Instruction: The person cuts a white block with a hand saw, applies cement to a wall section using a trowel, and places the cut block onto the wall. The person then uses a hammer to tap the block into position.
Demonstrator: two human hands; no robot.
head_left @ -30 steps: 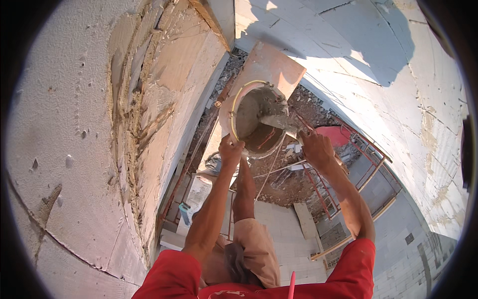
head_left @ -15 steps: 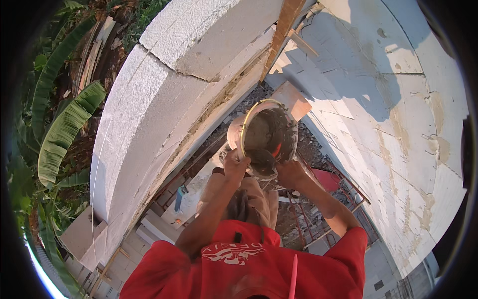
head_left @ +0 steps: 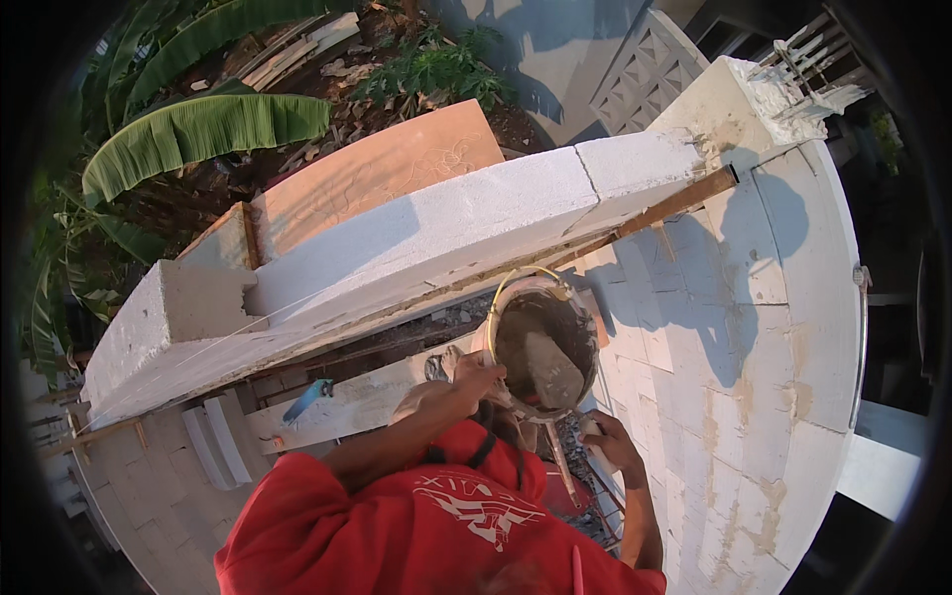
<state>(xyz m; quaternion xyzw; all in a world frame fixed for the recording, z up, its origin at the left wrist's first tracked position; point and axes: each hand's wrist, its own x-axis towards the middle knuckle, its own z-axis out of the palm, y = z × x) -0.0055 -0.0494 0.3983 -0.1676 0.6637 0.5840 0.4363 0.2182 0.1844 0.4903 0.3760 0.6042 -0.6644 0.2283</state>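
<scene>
A round bucket (head_left: 496, 337), its walls smeared with mortar, is held in front of me and tipped so that its mouth shows. Wet grey mortar (head_left: 523, 325) coats the inside. My left hand (head_left: 477, 380) grips the bucket's near left rim, fingers closed. A trowel's broad grey blade (head_left: 552, 374) lies inside the mouth, over the mortar. Just outside the near right rim, my right hand (head_left: 615, 444) is closed around the trowel's pale handle, which the fingers partly cover. A thin yellow bail (head_left: 531, 270) arches along the bucket's far edge.
Left of the bucket runs a white block wall (head_left: 436, 213) with a taut string and a loose block (head_left: 203, 302). A tall block wall (head_left: 684, 397) rises on the right. A wooden batten (head_left: 654, 211) spans between them. A blue-handled tool (head_left: 309, 400) lies on a plank (head_left: 352, 407).
My view and body have turned toward the left wall. My right hand has drawn back from the bucket's rim, and the trowel blade now shows more fully in the mouth.
</scene>
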